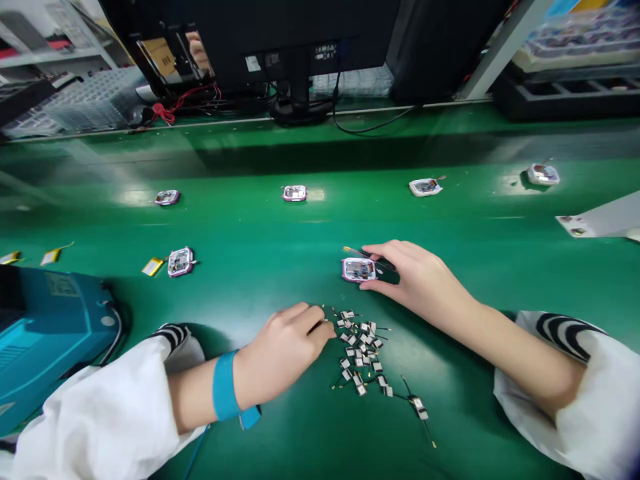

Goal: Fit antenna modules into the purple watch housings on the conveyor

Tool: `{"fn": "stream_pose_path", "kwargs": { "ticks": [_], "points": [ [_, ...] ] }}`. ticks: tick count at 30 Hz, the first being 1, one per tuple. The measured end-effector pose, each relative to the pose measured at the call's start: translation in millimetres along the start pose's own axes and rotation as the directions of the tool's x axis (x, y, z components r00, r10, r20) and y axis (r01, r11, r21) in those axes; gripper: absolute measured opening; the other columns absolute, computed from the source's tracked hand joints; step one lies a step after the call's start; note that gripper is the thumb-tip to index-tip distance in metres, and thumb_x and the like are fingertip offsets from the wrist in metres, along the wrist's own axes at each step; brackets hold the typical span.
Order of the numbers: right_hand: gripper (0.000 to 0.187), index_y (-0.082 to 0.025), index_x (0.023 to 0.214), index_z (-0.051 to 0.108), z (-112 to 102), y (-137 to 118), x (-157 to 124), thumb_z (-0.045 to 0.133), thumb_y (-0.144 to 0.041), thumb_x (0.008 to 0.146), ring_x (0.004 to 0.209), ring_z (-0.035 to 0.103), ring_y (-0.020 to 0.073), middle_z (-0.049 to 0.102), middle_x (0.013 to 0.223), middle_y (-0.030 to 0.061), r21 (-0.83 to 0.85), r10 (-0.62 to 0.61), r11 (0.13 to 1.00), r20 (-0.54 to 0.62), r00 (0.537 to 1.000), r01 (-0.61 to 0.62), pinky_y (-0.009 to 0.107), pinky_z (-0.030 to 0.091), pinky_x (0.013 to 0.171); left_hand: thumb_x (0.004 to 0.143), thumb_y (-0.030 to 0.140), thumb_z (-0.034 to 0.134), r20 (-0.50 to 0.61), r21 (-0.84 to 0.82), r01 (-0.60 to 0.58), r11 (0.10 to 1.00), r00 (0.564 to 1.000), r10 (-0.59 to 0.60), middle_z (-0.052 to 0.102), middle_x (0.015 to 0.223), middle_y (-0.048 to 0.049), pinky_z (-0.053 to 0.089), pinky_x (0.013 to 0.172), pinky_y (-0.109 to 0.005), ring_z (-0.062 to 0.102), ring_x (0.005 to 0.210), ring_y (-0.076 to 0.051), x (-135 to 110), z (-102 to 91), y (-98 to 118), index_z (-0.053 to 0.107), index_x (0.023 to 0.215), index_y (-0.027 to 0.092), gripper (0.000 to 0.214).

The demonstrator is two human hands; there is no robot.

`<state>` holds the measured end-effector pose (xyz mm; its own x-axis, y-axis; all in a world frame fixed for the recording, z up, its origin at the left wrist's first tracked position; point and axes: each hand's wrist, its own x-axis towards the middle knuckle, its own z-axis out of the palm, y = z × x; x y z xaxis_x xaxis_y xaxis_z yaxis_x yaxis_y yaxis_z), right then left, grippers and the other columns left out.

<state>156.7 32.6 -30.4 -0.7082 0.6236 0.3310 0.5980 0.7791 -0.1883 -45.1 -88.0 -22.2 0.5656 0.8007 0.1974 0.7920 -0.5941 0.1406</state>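
My right hand [417, 273] grips a small open watch case [359, 269] with a purple-edged shell, its circuit board facing up. The thumb and fingers close on its right end. A thin strip with a yellow tip [350, 250] lies along the case's far side, by the fingers; I cannot make out what it is. My left hand [287, 347], with a blue wrist band [226, 387], has its fingertips pinched at the left edge of a pile of small silver modules with black wires [363, 347]. Whatever those fingertips hold is hidden.
More open watch cases [295, 193] stand in a spaced row across the green bench [240, 233]. At left, another case [181, 262] sits beside a yellow battery [153, 267]. A teal machine [60, 340] occupies the left front. Behind stands a monitor [300, 53].
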Motion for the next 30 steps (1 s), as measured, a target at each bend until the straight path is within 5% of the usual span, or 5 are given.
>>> {"fn": "stream_pose_path", "kwargs": {
  "ticks": [12,18,24,30],
  "points": [
    [0.046,-0.017,0.099,0.059,-1.0,24.4,7.2,0.056,-0.052,0.07,0.077,0.053,0.0193,0.057,0.081,0.0069,-0.103,-0.027,0.994,0.015,1.0,0.029,0.032,0.045,0.067,0.084,0.017,0.045,-0.044,-0.178,0.118,0.977,0.991,-0.128,0.064,0.082,-0.0007,0.049,0.067,-0.023,0.059,0.072,-0.012,2.3,-7.6,-34.5,0.058,0.088,0.017,0.013],
    [0.052,-0.014,0.099,0.061,-12.5,48.9,-7.9,0.051,-0.056,0.072,0.078,0.054,0.0237,0.056,0.085,0.011,-0.197,-0.01,0.98,-0.048,0.999,0.001,0.038,0.046,0.067,0.085,0.008,0.037,-0.049,0.057,-0.079,0.995,0.995,0.082,0.064,0.096,-0.0091,0.052,0.078,-0.027,0.06,0.087,-0.017,-6.6,-12.4,-31.4,0.056,0.101,0.009,0.025],
    [0.052,-0.016,0.114,0.05,-3.3,21.4,11.7,0.059,-0.045,0.072,0.094,0.054,0.0194,0.059,0.106,0.0065,0.111,-0.103,0.989,0.054,0.993,0.097,0.034,0.047,0.081,0.085,0.01,0.039,-0.028,-0.002,-0.071,0.997,0.997,0.071,0.064,0.096,-0.0091,0.053,0.078,-0.026,0.061,0.089,-0.017,-13.6,-16.3,-29.2,0.058,0.096,0.009,0.022],
    [0.05,-0.015,0.109,0.053,13.6,8.4,21.1,0.065,-0.039,0.068,0.081,0.056,0.0173,0.063,0.093,0.0039,0.217,-0.066,0.975,0.048,0.997,0.054,0.033,0.048,0.072,0.084,0.013,0.045,-0.121,-0.105,0.022,0.994,0.992,-0.035,0.065,0.095,-0.0056,0.052,0.076,-0.023,0.061,0.085,-0.014,-1.2,-22.8,-29.9,0.058,0.098,0.013,0.02]
  ]
}}
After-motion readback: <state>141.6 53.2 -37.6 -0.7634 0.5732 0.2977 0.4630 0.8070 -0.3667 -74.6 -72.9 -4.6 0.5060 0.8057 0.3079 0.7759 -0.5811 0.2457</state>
